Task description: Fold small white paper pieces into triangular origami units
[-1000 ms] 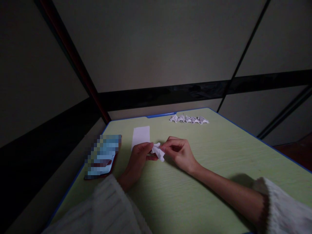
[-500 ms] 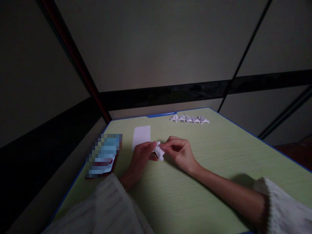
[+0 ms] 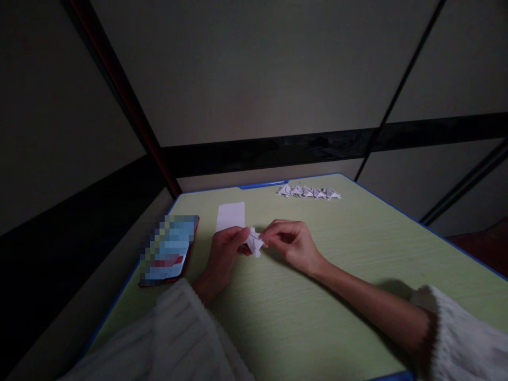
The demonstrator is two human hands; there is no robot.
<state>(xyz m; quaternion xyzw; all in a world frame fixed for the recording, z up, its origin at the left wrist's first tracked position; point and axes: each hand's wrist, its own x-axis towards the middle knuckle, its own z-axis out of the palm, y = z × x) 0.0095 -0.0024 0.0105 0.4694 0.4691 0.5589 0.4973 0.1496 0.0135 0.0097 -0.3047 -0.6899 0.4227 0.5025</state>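
Note:
Between my hands, just above the table, is a small piece of folded white paper with several creased flaps. My left hand pinches its left side between thumb and fingers. At its right edge, the thumb and fingertips of my right hand are closed on a corner of it. The finer folds are too small to make out. Behind my left hand lies a flat white sheet of paper, its near end covered by that hand.
Several folded white paper figures stand in a row at the table's far edge. A phone, its screen blurred, lies at the left. The pale green table has a blue rim; cabinet panels rise behind it.
My left hand and the folded paper have shifted slightly left, and the paper has turned a little. My right fingertips stay at its right edge.

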